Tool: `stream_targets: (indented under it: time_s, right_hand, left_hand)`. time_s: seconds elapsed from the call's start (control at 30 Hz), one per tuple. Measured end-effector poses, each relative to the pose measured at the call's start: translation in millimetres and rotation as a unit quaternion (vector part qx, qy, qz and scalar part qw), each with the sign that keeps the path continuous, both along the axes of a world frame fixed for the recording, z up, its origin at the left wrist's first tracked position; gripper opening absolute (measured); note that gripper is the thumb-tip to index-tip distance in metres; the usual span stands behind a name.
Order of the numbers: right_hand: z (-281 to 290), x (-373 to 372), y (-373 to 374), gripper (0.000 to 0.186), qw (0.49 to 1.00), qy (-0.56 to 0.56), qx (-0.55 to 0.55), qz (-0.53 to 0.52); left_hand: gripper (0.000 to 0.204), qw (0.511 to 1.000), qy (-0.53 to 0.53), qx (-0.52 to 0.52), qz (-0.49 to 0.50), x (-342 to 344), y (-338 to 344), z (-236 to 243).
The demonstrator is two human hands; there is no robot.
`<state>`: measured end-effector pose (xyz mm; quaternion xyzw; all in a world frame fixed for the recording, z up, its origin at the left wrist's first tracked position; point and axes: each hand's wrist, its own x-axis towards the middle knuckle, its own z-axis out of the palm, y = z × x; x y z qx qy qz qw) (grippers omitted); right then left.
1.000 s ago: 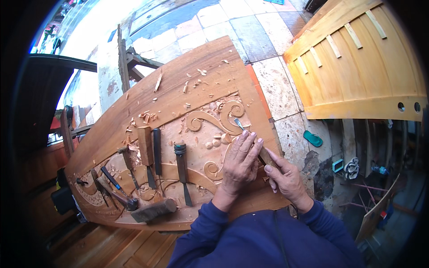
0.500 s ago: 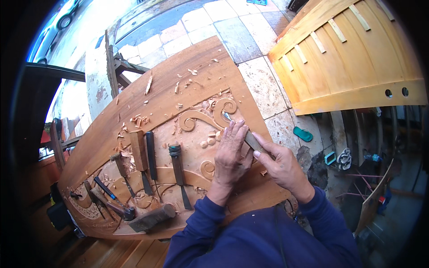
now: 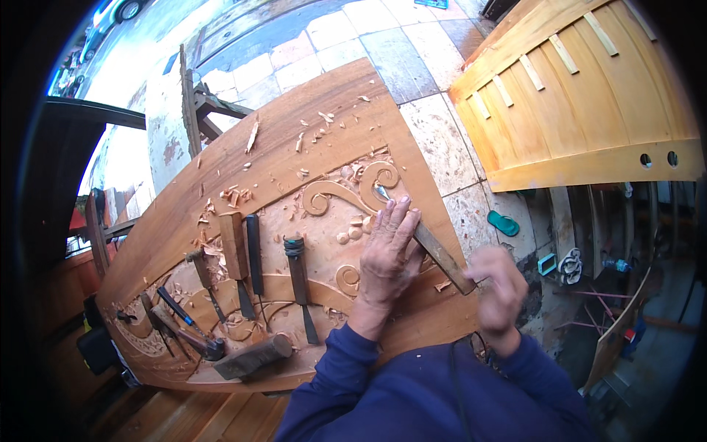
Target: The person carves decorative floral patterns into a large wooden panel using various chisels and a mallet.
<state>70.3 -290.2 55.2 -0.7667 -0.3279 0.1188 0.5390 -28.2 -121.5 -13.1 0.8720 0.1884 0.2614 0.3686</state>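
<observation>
A carved wooden panel (image 3: 331, 118) lies before me, with raised scrolls (image 3: 381, 175) and a row of small round beads (image 3: 353, 233). My left hand (image 3: 388, 258) is closed around a wood gouge (image 3: 444, 259), its fingers lying over the lower shaft. The gouge slants, its metal tip touching or very near the right-hand scroll. Just off the end of its wooden handle, my right hand (image 3: 501, 291) is curled like a loose fist and blurred by motion. Nothing shows in it.
Several chisels, among them one with a wrapped handle (image 3: 296, 269), lie on the panel beside a dark wooden block (image 3: 254, 357) and a hammer (image 3: 199, 342). Wood shavings (image 3: 236, 197) are scattered about. A slatted wooden piece (image 3: 582, 96) stands right; a green sandal (image 3: 503, 223) lies on the tiles.
My right hand has let go of the gouge handle and moved right and slightly down, curling up. My left hand keeps its hold. The whole view has shifted slightly.
</observation>
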Motion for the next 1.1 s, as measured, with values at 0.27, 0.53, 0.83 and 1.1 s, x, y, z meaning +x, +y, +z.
stream_targets:
  time_s: [0.27,0.53,0.83,1.1]
  right_hand:
    - [18,15,30,0.047,0.938,0.31,-0.151,0.045]
    - [51,-17,36,0.064,0.958,-0.089,-0.176,0.207]
    - [12,1,24,0.047,0.918,0.367,-0.131,0.069]
    - [26,5,30,0.047,0.916,0.355,-0.173,0.069]
  left_hand:
    - [0.061,1.0,-0.016,-0.022,0.003,2,3,1]
    - [0.07,0.94,-0.3,-0.013,0.161,-14,-13,-15]
    - [0.058,0.999,0.014,0.04,0.007,-7,-4,-4]
    - [0.061,1.0,-0.006,-0.006,0.0,-3,-1,-1]
